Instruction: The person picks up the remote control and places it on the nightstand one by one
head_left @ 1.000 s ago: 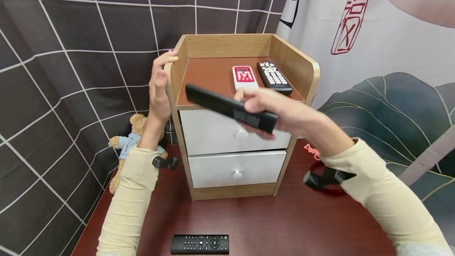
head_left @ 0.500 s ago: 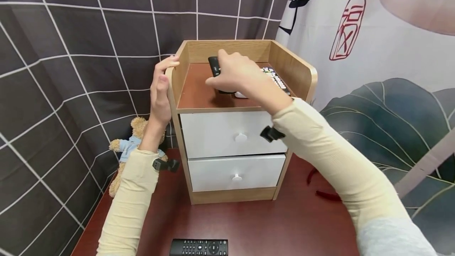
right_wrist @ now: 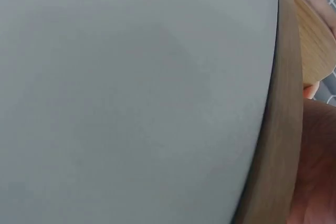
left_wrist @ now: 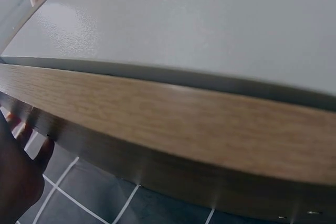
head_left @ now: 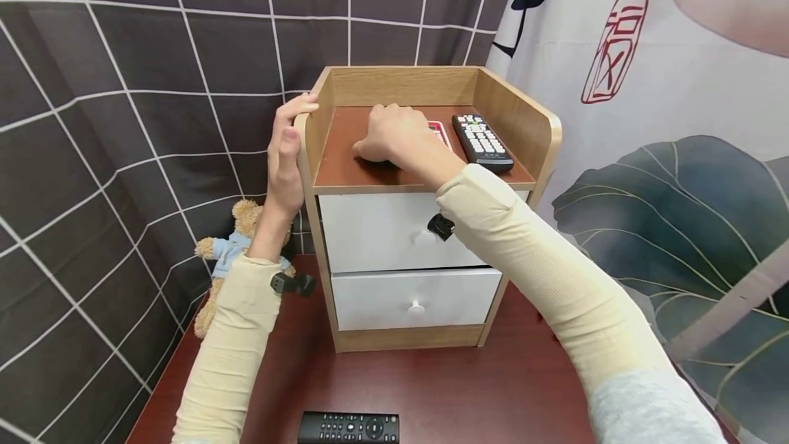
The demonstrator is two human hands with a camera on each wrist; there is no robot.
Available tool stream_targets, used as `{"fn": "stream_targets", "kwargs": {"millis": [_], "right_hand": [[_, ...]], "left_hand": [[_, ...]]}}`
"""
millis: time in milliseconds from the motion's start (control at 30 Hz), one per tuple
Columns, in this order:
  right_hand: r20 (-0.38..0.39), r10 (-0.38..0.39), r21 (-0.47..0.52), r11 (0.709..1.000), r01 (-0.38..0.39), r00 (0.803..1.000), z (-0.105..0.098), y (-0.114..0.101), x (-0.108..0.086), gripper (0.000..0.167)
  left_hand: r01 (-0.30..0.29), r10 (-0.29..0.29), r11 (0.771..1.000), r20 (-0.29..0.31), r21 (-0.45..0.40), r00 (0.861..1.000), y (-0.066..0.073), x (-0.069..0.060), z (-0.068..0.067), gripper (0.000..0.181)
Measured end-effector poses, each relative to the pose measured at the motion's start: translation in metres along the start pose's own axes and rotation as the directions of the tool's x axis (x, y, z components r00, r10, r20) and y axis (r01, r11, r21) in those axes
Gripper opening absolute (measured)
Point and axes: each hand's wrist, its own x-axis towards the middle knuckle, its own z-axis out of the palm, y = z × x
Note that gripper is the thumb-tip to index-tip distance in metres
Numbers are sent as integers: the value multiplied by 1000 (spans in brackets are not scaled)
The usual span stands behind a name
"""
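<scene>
In the head view, my left hand (head_left: 286, 163) rests on the left side panel (head_left: 308, 156) of a small wooden cabinet, its fingertips at the upper edge. The left wrist view shows those fingers (left_wrist: 43, 153) against the outer side. My right hand (head_left: 401, 136) is low over the brown top shelf (head_left: 345, 129), fingers bent down around a black remote. Only a dark bit of this remote (head_left: 381, 164) shows below the hand. Right of it, a red and white remote (head_left: 440, 132) is partly covered by the hand, and a black remote with white buttons (head_left: 483, 142) lies in full view.
Two white drawers, the upper (head_left: 376, 231) and the lower (head_left: 370, 301), are closed. Another black remote (head_left: 348, 427) lies at the front of the dark red table (head_left: 468, 389). A teddy bear (head_left: 231, 249) sits behind my left forearm. Patterned curtains hang behind and right.
My right hand has carried the black remote from in front of the cabinet onto the top shelf and turned palm down over it. My left hand has stayed on the side panel.
</scene>
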Motion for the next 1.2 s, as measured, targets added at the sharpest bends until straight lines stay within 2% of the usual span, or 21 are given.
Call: {"fn": "stream_targets", "kwargs": {"millis": [200, 267, 333, 400, 433, 567, 600, 633, 667, 700, 767, 833, 900, 933, 967, 1000, 1033, 1100, 1200], "right_hand": [[-42, -12, -36, 999, 10, 999, -3, 4, -6, 60], [-82, -25, -25, 999, 23, 996, -6, 5, -11, 59], [-157, -50, 1, 999, 50, 986, -7, 7, -18, 59], [-249, -91, 29, 994, 102, 964, -4, 9, -27, 55], [-299, -118, 39, 990, 136, 947, -1, 9, -32, 53], [-455, -250, 63, 948, 311, 855, 18, 9, -57, 46], [-483, -288, 64, 930, 361, 827, 24, 8, -63, 44], [-519, -330, 53, 908, 415, 789, 32, 8, -70, 42], [-555, -368, 42, 883, 467, 746, 40, 8, -77, 41], [-594, -405, 29, 853, 522, 695, 48, 7, -83, 38], [-673, -474, -26, 782, 623, 568, 65, 8, -94, 33], [-738, -530, -87, 690, 719, 419, 85, 8, -103, 28], [-753, -577, -125, 597, 792, 316, 110, 8, -110, 26], [-747, -601, -140, 559, 817, 283, 124, 9, -114, 25], [-735, -623, -145, 529, 836, 267, 141, 9, -117, 25], [-716, -648, -145, 502, 853, 259, 159, 9, -120, 24], [-688, -674, -139, 485, 863, 268, 178, 9, -122, 25], [-619, -724, -125, 474, 872, 304, 217, 9, -128, 26], [-497, -783, -92, 476, 874, 374, 269, 10, -135, 28]], "left_hand": [[-4, 4, 1000, -6, -20, 1000, -1, -1, 1, 86], [-1, 1, 1000, -3, -21, 1000, -1, -1, 0, 87], [5, -5, 1000, 0, -23, 1000, 0, -2, 0, 87], [7, -7, 1000, 1, -28, 1000, 0, -3, -1, 87], [6, -6, 999, 0, -32, 1000, 0, -4, -1, 87], [-6, 6, 999, -9, -53, 1000, -1, -3, 0, 86], [-9, 8, 998, -11, -59, 1000, -2, -2, 1, 86], [-12, 11, 998, -14, -60, 1000, -2, -2, 1, 86], [-14, 13, 998, -16, -61, 1000, -2, -1, 1, 85], [-16, 15, 998, -18, -58, 1000, -2, 0, 0, 85], [-19, 18, 998, -25, -58, 1000, -3, 0, 1, 85], [-22, 20, 998, -30, -52, 999, -3, 0, 1, 86], [-18, 17, 999, -30, -38, 999, -3, 0, 1, 87], [-15, 14, 999, -29, -32, 999, -3, 0, 1, 87], [-14, 13, 1000, -29, -26, 1000, -2, 0, 0, 87], [-10, 9, 1000, -29, -28, 1000, -2, 0, 0, 87], [-7, 6, 1000, -31, -26, 1000, -2, 0, 0, 87], [-3, 2, 999, -31, -36, 1000, -3, 0, 1, 87], [-1, -1, 998, -29, -56, 1000, -4, 0, 3, 87]]}}
